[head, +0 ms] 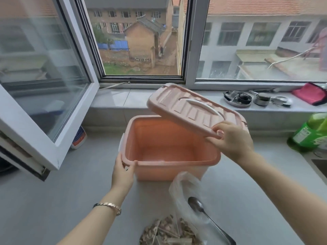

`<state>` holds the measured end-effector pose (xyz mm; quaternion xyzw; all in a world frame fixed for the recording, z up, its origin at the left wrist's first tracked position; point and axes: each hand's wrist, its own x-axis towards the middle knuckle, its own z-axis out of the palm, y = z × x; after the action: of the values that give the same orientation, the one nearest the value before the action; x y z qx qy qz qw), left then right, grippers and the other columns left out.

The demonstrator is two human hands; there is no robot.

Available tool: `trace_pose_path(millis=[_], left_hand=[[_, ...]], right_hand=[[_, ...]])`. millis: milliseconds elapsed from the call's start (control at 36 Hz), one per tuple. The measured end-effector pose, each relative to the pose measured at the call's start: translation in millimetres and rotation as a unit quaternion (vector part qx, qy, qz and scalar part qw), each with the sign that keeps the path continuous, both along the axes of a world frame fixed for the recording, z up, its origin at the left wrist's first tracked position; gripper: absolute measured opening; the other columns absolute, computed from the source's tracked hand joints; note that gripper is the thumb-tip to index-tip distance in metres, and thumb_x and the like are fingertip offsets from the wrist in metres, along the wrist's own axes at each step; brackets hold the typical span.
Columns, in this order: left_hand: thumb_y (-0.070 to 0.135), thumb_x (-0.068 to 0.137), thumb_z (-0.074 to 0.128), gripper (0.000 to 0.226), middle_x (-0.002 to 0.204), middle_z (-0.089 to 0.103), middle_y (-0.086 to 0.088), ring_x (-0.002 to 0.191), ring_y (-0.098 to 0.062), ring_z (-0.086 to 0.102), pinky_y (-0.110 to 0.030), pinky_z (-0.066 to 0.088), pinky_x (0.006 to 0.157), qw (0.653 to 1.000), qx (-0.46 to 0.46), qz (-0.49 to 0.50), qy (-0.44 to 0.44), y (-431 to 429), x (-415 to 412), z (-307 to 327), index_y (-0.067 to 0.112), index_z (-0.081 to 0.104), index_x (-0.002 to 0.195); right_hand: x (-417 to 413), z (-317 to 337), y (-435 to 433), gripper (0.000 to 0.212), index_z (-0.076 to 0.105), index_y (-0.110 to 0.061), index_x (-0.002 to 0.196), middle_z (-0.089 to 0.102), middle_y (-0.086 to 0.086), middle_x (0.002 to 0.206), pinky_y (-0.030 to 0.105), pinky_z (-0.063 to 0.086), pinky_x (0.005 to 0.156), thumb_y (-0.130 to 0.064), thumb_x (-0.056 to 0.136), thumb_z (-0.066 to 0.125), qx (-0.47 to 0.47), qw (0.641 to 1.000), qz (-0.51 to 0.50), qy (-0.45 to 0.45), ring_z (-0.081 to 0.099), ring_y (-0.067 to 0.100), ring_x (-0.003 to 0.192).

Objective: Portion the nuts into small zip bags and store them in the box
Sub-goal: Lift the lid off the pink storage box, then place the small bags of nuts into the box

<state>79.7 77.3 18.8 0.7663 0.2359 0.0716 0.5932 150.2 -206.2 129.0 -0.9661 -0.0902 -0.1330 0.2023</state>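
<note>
**A:** Start at the right hand (231, 138). The fingers are curled over the near right edge of the pink lid (192, 106), a firm grip with the lid's whole weight in it.

**B:** And the left hand (123, 171) is wrapped round the near-left corner of the box (177, 163), thumb over the rim, bracing it on the grey counter (70, 191).

**A:** So I'd call this the opening step. The lid is clear of the rim and the box looks bare inside. I can't pick out a single filled bag.

**B:** How does the lid sit?

**A:** It's tilted. The long axis runs from the far left, up by the window sill (123, 98), down to the right and into that hand. The top face and its white handle are turned towards us, and the far-left corner rides highest, hanging over the back of the box.

**B:** And the box itself?

**A:** It stands upright in the middle of the counter with its mouth straight up, long side running roughly left to right.

**B:** The nuts (166, 230) are just in front of it at the near edge, heaped in a clear plastic bag (185, 188), with a spoon (203, 214) lying on the plastic beside them.

**A:** Next, I'd say, the lid needs setting down flat somewhere out of the way, well apart from that bag. Then both hands are free for the scooping. As for small zip bags, I can't make any out.
</note>
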Motion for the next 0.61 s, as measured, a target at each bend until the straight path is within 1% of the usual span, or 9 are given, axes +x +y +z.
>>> trace_pose_path(millis=[139,194,278,333,389,444,500,556,611], left_hand=[[0.021,0.091,0.055,0.058,0.137,0.047,-0.003,0.125,-0.02,0.045,-0.038,0.035,0.107,0.999,0.037,0.009,-0.016,-3.5,0.9,-2.2,0.016,0.028,0.142],[0.022,0.091,0.055,0.056,0.135,0.049,-0.005,0.124,-0.021,0.046,-0.039,0.036,0.106,0.999,0.05,0.012,-0.01,-4.5,1.8,-2.8,0.014,0.029,0.14],[0.023,0.091,0.055,0.051,0.128,0.053,-0.005,0.118,-0.023,0.05,-0.04,0.039,0.103,0.997,0.071,0.015,0.001,-4.0,2.9,-3.8,0.014,0.034,0.136],[0.024,0.091,0.055,0.05,0.126,0.055,-0.006,0.116,-0.024,0.052,-0.041,0.041,0.101,0.997,0.076,0.016,0.008,-4.5,3.8,-4.3,0.014,0.036,0.135],[0.024,0.091,0.055,0.051,0.126,0.054,-0.004,0.113,-0.023,0.053,-0.041,0.041,0.1,0.997,0.078,0.018,0.017,-6.0,4.8,-3.8,0.015,0.034,0.137],[0.024,0.091,0.055,0.052,0.126,0.054,-0.005,0.112,-0.025,0.054,-0.042,0.042,0.098,0.996,0.08,0.021,0.028,-8.1,5.3,-2.6,0.014,0.033,0.137],[0.026,0.091,0.055,0.052,0.126,0.054,-0.007,0.113,-0.028,0.054,-0.044,0.043,0.095,0.995,0.086,0.022,0.034,-9.0,5.1,-0.8,0.015,0.033,0.137],[0.028,0.091,0.054,0.055,0.129,0.05,-0.002,0.113,-0.027,0.054,-0.043,0.044,0.096,0.996,0.083,0.022,0.036,-10.3,3.0,2.6,0.02,0.029,0.14],[0.026,0.092,0.053,0.058,0.135,0.044,0.002,0.114,-0.019,0.051,-0.035,0.042,0.095,0.996,0.077,0.025,0.027,-13.2,-2.8,4.4,0.021,0.025,0.142]], right_hand=[[-22.0,-22.8,-71.7,0.03,0.068,-0.011,0.087,0.064,0.006,0.097,0.03,0.033,0.064,-0.038,0.074,0.073,-0.002,0.99,-0.143,-0.001,0.058,0.03,0.091],[-36.1,-43.2,-102.1,0.032,0.067,-0.01,0.086,0.063,0.01,0.093,0.03,0.032,0.061,-0.04,0.076,0.071,-0.02,0.979,-0.199,0.022,0.058,0.033,0.087],[-57.8,-81.0,-139.2,0.035,0.062,-0.008,0.074,0.059,0.01,0.085,0.03,0.034,0.055,-0.042,0.078,0.069,-0.038,0.966,-0.248,0.068,0.055,0.031,0.078],[-71.7,-104.0,-150.5,0.037,0.059,-0.008,0.069,0.055,0.009,0.078,0.029,0.034,0.054,-0.043,0.078,0.068,-0.042,0.955,-0.277,0.101,0.052,0.029,0.072],[-84.8,-123.2,-150.2,0.04,0.057,-0.006,0.068,0.055,0.01,0.075,0.03,0.037,0.055,-0.043,0.08,0.066,-0.05,0.944,-0.296,0.137,0.051,0.027,0.069],[-95.0,-139.4,-142.4,0.04,0.057,-0.004,0.074,0.06,0.013,0.082,0.034,0.041,0.065,-0.043,0.081,0.065,-0.077,0.936,-0.3,0.164,0.058,0.031,0.076],[-101.7,-151.5,-131.8,0.042,0.06,-0.002,0.087,0.06,0.015,0.093,0.036,0.043,0.073,-0.043,0.083,0.062,-0.096,0.931,-0.296,0.193,0.06,0.033,0.087],[-106.0,-161.6,-121.9,0.044,0.059,-0.002,0.095,0.056,0.012,0.102,0.032,0.04,0.068,-0.045,0.085,0.058,-0.116,0.927,-0.279,0.224,0.059,0.031,0.092],[-110.2,-172.9,-113.5,0.045,0.06,-0.005,0.099,0.054,0.009,0.107,0.028,0.036,0.063,-0.048,0.087,0.055,-0.156,0.922,-0.246,0.257,0.056,0.027,0.097]])
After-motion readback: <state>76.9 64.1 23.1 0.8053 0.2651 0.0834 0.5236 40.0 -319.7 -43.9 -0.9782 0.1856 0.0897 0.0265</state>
